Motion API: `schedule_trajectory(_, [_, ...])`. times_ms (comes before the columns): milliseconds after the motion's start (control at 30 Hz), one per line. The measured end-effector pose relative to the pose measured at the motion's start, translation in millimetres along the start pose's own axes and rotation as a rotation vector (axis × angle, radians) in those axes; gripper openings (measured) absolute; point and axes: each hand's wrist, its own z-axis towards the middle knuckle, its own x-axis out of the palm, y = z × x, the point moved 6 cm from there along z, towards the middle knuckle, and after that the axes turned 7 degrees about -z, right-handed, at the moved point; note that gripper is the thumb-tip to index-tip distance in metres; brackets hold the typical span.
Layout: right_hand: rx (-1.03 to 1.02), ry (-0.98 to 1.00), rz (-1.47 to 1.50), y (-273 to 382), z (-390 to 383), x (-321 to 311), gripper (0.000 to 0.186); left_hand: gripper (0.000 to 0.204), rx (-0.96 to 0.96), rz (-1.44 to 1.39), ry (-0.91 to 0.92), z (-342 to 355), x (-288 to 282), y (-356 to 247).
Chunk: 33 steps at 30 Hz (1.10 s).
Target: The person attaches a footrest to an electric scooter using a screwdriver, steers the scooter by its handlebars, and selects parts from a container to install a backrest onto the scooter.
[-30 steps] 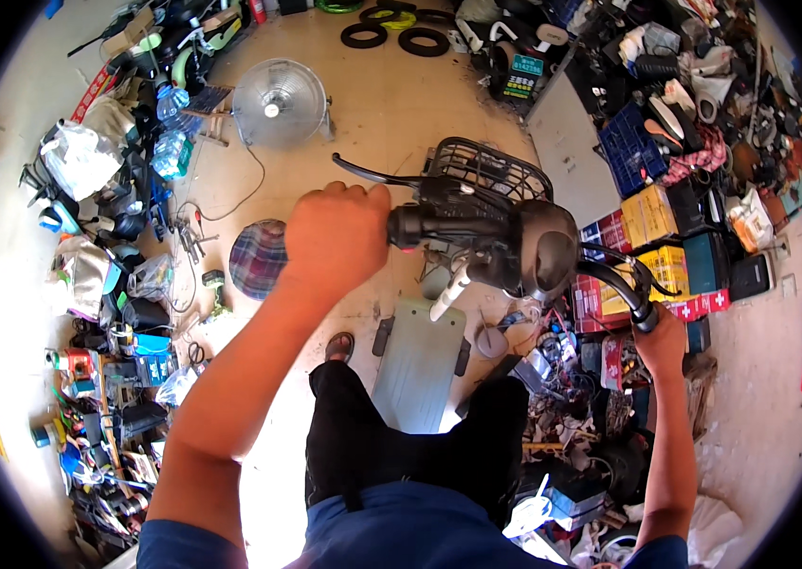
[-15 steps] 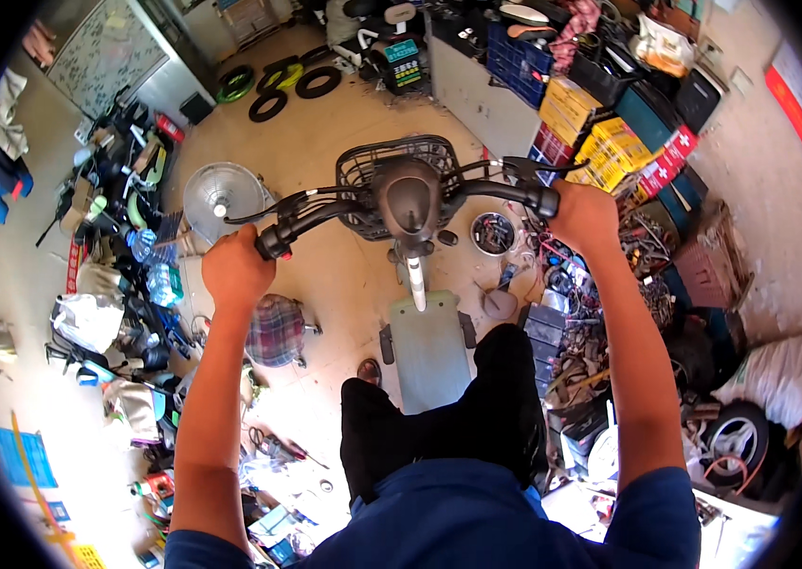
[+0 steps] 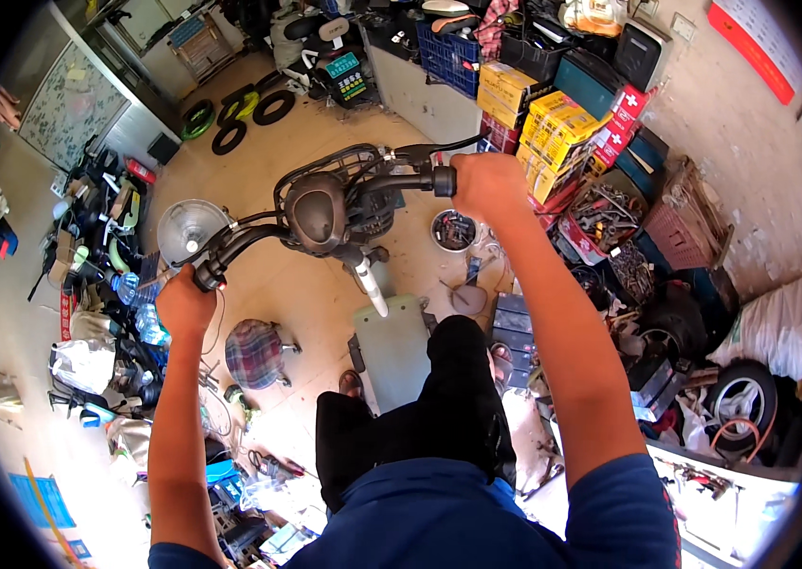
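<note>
Of hands, we count two, both curled into fists with no gap seen between fingers and rubber: our left hand (image 3: 186, 303) wrapped around the left handlebar grip (image 3: 209, 275), our right hand (image 3: 491, 190) around the right handlebar grip (image 3: 443, 181). Of scooters, one, between our arms: its dark headlight cover (image 3: 316, 213) lies at 2 o'clock from the left fist and at 9 o'clock from the right. Black wire basket (image 3: 377, 214), beside the cover; pale green footboard (image 3: 391, 351), at 5 o'clock from it; right brake lever (image 3: 453, 145), at 11 o'clock from the right fist. Surroundings: round fan (image 3: 191, 230), at 12 o'clock from the left fist; plaid stool (image 3: 254, 354), at 4. Pot of small parts (image 3: 454, 247), at 7 o'clock from the right fist; yellow boxes (image 3: 557, 128), between 1 and 2.
</note>
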Motion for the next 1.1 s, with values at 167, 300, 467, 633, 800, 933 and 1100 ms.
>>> schedule_trajectory(167, [0.006,0.008,0.016,-3,-5,-4,0.018,0.024,0.004,0.006,-0.008,-2,-1,-3])
schedule_trajectory(300, [-0.011,0.017,0.024,-4,-4,0,0.020,0.024,0.029,0.001,-0.029,-2,-2,-4])
schedule_trajectory(467, [-0.034,0.017,0.001,-1,0,2,0.023,0.028,0.025,0.002,-0.021,1,1,-2])
schedule_trajectory(633, [-0.046,-0.045,0.000,0,2,2,0.025,0.028,0.030,0.008,-0.040,4,-3,-6])
schedule_trajectory(800, [-0.048,-0.115,-0.011,4,1,1,0.029,0.029,0.007,0.010,-0.016,2,-4,-6])
schedule_trajectory(933, [-0.039,-0.073,-0.016,9,-4,-4,0.023,0.028,-0.027,0.030,0.008,-3,-3,0])
schedule_trajectory(1100, [-0.029,-0.135,-0.067,5,-7,1,0.017,0.024,0.009,0.018,-0.025,-4,6,5])
